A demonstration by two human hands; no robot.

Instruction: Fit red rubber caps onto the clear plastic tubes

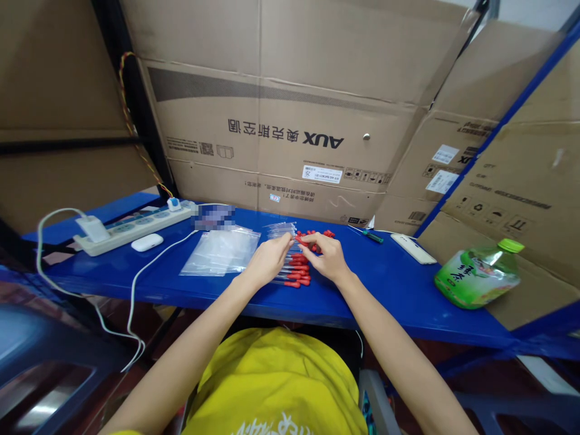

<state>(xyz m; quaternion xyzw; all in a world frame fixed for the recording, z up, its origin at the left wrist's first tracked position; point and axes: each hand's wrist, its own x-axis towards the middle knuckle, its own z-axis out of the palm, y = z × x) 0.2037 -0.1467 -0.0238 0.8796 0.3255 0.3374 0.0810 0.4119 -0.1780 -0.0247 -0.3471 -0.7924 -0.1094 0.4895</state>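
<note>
My left hand is closed in a pinch on a thin glass dropper tube, mostly hidden by the fingers. My right hand pinches a red rubber bulb, which meets the tube's end between the two hands. Beneath them lies a row of glass droppers with red bulbs, bulbs pointing right. Behind my left fingers is a bundle of bare glass tubes. Loose red bulbs lie behind my right hand, partly covered by it.
Clear plastic bags lie left of the droppers on the blue table. Further left are a power strip and a white case. To the right are a green screwdriver, a phone and a green-tea bottle. Cardboard walls the back.
</note>
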